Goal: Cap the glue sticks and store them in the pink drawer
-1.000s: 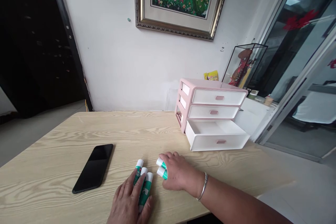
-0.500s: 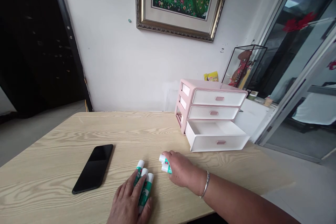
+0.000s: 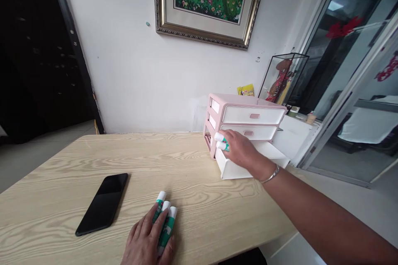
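My right hand [image 3: 242,149] is closed round two glue sticks [image 3: 220,137], green with white caps pointing left. It is raised over the left part of the pulled-out bottom drawer [image 3: 231,169], partly hiding it. That white drawer belongs to a pink and white drawer unit [image 3: 214,109] on the table. Down at the near edge, my left hand [image 3: 143,236] lies over three more glue sticks [image 3: 167,230], fingers on top and thumb along their right side. Their white caps stick out beyond the fingertips.
A black phone [image 3: 104,203] lies on the wooden table [image 3: 149,161], left of my left hand. Behind the drawer unit are a yellow packet [image 3: 247,90] and a glass display case [image 3: 281,78]. A framed picture [image 3: 202,35] hangs on the wall.
My right hand has lifted the two glue sticks from the tabletop and carried them up and right, over the open drawer. My left hand stays on its three sticks. The view has shifted slightly.
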Motion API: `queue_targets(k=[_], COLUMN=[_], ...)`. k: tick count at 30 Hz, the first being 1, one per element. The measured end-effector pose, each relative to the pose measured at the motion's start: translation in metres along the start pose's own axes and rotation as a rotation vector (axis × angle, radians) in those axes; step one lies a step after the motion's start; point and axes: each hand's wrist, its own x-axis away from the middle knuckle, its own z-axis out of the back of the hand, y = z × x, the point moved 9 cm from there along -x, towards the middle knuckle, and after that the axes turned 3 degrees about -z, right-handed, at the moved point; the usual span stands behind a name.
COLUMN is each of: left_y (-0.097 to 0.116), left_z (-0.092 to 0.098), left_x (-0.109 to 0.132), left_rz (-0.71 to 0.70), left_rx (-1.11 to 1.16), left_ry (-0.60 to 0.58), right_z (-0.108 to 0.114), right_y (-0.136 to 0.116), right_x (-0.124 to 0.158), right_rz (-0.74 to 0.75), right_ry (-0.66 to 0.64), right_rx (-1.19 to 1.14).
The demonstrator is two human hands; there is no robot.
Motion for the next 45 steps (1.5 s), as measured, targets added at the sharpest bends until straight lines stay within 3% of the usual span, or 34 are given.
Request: queue_targets(k=[3, 6, 22, 28, 34, 37, 40, 42, 45], left_y=[-0.001, -0.002, 0.0, 0.001, 0.0, 0.0, 0.002, 0.002, 0.0], left_z=[-0.003, -0.004, -0.002, 0.0, 0.002, 0.001, 0.002, 0.007, 0.015], left_x=[0.0, 0.001, 0.001, 0.0, 0.0, 0.0, -0.001, -0.002, -0.001], left_rz=[0.005, 0.011, 0.019, 0.028, 0.063, 0.083, 0.13, 0.168, 0.242], left_rx=[0.008, 0.01, -0.014, 0.002, 0.068, 0.089, 0.129, 0.17, 0.268], left_ry=[-0.008, -0.009, -0.026, -0.02, -0.029, -0.032, -0.044, -0.035, -0.038], right_z=[-0.009, -0.025, -0.076, -0.081, -0.073, -0.051, -0.03, -0.024, -0.014], right_y=[0.034, 0.05, 0.071, 0.073, 0.082, 0.068, 0.031, -0.009, -0.1], right_x=[-0.007, -0.006, -0.009, -0.009, -0.009, -0.011, -0.01, -0.004, 0.02], right_rz=[-0.061, -0.075, -0.264, -0.326, -0.413, -0.395, -0.339, -0.234, 0.185], right_ry=[-0.09, -0.176, -0.522, -0.521, -0.42, -0.295, -0.18, -0.144, -0.1], right_rx=[0.07, 0.076, -0.067, -0.106, -0.06, -0.038, -0.053, -0.111, -0.287])
